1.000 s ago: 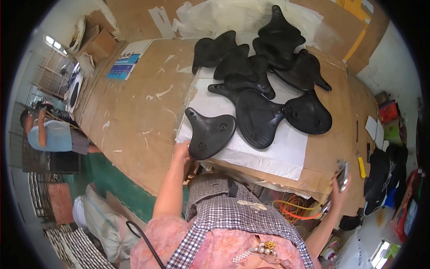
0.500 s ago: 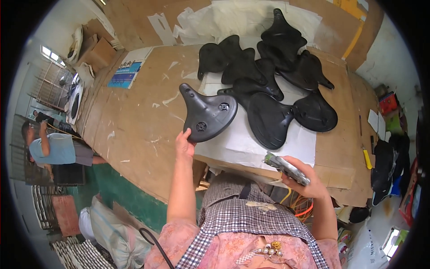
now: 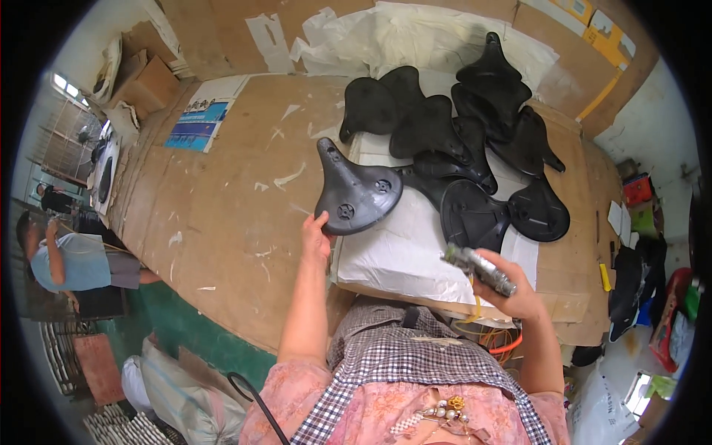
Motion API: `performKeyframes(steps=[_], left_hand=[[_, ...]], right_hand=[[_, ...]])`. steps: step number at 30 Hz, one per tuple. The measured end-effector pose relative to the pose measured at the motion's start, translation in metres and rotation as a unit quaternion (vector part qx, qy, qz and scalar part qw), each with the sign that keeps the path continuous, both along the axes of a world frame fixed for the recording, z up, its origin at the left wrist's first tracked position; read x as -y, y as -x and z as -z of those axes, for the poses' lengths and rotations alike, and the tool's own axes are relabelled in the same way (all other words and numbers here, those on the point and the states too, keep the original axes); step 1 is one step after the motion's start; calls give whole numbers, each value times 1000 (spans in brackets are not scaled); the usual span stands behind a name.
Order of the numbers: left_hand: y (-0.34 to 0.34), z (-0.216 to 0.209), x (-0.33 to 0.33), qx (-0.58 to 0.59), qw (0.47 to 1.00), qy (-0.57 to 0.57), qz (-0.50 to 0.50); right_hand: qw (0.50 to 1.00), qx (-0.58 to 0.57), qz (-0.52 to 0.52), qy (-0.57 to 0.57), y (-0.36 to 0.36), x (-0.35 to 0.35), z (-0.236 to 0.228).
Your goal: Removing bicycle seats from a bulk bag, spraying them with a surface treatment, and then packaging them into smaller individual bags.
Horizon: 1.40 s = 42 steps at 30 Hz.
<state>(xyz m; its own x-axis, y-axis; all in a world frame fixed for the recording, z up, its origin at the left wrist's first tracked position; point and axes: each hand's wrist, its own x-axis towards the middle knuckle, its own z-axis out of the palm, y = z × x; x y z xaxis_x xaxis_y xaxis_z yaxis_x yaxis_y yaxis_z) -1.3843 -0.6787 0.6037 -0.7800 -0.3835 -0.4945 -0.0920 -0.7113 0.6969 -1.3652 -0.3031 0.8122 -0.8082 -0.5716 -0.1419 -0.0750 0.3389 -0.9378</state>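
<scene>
My left hand [image 3: 315, 239] grips the lower left edge of a black bicycle saddle shell [image 3: 361, 194], held above the table with its narrow nose pointing away from me. Two round ribbed openings show in its wide part. In my right hand [image 3: 517, 288] is a grey metal hand-held tool [image 3: 482, 270] with a greenish tip; blur hides its exact kind. The tool is apart from the shell I hold. Beyond both hands lies a loose pile of black saddle shells [image 3: 434, 126], and the nearest shell [image 3: 475, 211] lies close to the tool's tip.
White sheeting [image 3: 386, 256] lies under the pile on a cardboard-covered table [image 3: 245, 178]. A yellow-handled tool [image 3: 605, 277] lies at the right edge. Orange and yellow hoses [image 3: 504, 343] hang below the front edge. Another person [image 3: 78, 259] stands at the far left, near filled sacks [image 3: 185, 386].
The view has shifted, so the table and pile sit further right and lower. The saddle shell stays in my left hand and the tool in my right.
</scene>
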Motion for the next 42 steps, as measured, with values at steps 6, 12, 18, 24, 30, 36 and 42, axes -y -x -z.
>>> performKeyframes(steps=[6,12,18,24,30,36,42], left_hand=[[26,31,46,8,1000,-20,9],[-22,94,229,275,954,95,-69],[197,71,235,213,865,453,-35],[427,43,102,171,972,32,158],[416,50,90,168,961,-8,219],[288,-20,81,88,965,-74,235],[141,-38,118,87,976,136,144]], right_hand=[[989,40,88,115,29,34,-3],[981,69,137,115,56,39,12],[970,113,191,98,75,55,28],[958,94,270,-8,98,67,35],[959,111,262,4,124,93,33],[982,28,181,35,121,102,19],[991,81,59,92,116,130,20]])
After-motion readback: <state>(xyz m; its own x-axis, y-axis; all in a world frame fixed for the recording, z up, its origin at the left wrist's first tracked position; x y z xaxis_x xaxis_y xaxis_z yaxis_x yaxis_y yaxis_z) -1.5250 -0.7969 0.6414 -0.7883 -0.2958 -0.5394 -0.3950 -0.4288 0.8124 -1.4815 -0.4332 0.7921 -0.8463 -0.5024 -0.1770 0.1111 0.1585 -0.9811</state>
